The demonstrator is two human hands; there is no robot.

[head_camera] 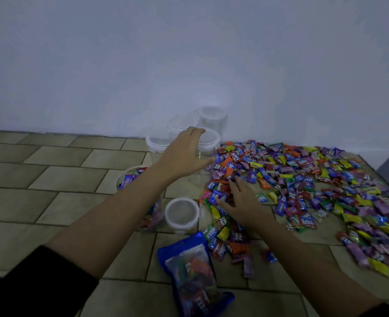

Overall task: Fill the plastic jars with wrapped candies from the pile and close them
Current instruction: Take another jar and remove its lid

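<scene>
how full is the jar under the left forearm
Nearly full: in the jar candies show at the rim and through the lower wall; middle hidden.

Printed in white on a red foil candy wrapper (306, 221) at the near side of the pile of wrapped candies (326, 179): "Relax". Same word on a blue foil candy wrapper (302, 161) farther back, and turned sideways on an orange candy wrapper (234, 156) at the far left edge. Upside down on a green candy wrapper (210, 234) and a yellow candy wrapper (222, 212): "Relaxa", last letter unsure. Tilted on a second blue wrapper (128, 179) inside the open clear plastic jar (120, 179): "Relax", blurred. On the blue plastic candy bag (195, 271) lying nearest: large white letters, upside down, too blurred to spell. Remaining wrappers too small or smeared to read.
</scene>
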